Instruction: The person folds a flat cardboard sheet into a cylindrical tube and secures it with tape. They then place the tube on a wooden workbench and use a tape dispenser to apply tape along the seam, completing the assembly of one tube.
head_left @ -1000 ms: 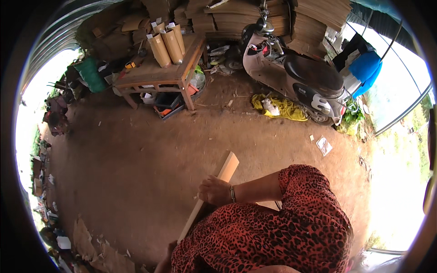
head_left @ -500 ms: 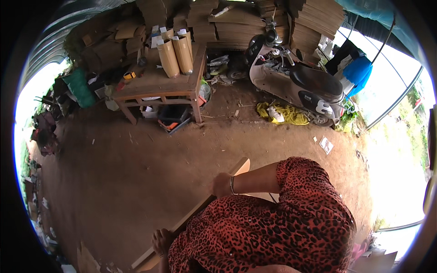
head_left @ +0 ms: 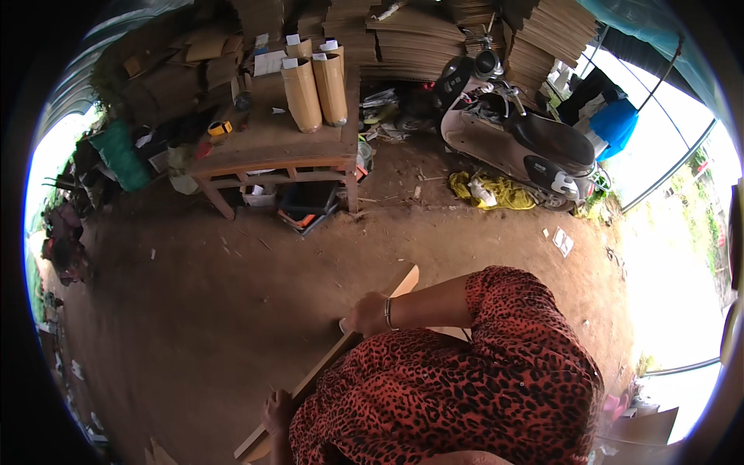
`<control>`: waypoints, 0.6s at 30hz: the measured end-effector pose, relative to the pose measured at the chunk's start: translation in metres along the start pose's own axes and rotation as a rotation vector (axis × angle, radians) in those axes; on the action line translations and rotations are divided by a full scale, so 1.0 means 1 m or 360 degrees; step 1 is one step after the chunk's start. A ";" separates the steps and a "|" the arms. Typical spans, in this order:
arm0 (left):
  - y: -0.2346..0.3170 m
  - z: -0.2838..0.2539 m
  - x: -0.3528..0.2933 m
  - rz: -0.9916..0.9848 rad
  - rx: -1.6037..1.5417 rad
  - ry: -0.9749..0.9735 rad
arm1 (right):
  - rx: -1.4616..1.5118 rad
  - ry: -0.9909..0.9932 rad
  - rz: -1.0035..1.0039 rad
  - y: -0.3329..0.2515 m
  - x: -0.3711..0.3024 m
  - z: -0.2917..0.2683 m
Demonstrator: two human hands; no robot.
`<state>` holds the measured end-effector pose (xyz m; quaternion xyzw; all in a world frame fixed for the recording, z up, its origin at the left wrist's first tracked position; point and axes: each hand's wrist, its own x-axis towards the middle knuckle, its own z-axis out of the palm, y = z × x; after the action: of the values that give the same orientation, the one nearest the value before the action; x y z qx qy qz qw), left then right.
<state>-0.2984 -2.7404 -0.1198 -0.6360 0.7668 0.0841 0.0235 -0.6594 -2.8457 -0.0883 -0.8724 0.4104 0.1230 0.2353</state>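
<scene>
The right hand [head_left: 364,316] curls closed around a wooden board [head_left: 331,366]; the left hand [head_left: 277,411] bends over its nearer end, tightness unclear. Ahead of both, upright brown tubes [head_left: 301,97] top a table [head_left: 256,147]; beneath, a black bin's [head_left: 310,198] contents are indistinct. Brown floor [head_left: 186,310] lies leftward; a scooter [head_left: 496,139] stands ahead-right.

A short-sleeved leopard-print top [head_left: 465,380] is orange-red with irregular black spots; a slim, silvery bracelet [head_left: 388,312] circles the right wrist [head_left: 396,311].
</scene>
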 end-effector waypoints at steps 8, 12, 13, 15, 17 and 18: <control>-0.085 -0.049 0.089 -0.0297 -0.0022 -0.0337 | 0.0041 0.0225 -0.0236 0.026 0.151 -0.048; -0.105 -0.054 0.129 -0.0383 -0.0145 -0.0522 | -0.0025 0.0321 -0.0291 0.034 0.188 -0.074; -0.110 -0.060 0.142 -0.0329 -0.0181 -0.0493 | -0.0027 0.0365 -0.0287 0.038 0.194 -0.079; -0.118 -0.067 0.176 -0.0163 -0.0254 -0.0433 | -0.0041 0.0467 -0.0222 0.047 0.197 -0.086; -0.133 -0.069 0.214 0.0059 -0.0253 -0.0472 | 0.0105 0.0397 -0.0051 0.051 0.191 -0.108; -0.142 -0.064 0.233 0.0081 -0.0278 -0.0502 | 0.0168 0.0374 0.0009 0.048 0.191 -0.121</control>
<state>-0.1994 -3.0024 -0.1041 -0.5948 0.7593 0.2496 0.0859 -0.5726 -3.0598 -0.0772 -0.8661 0.4434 -0.0012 0.2309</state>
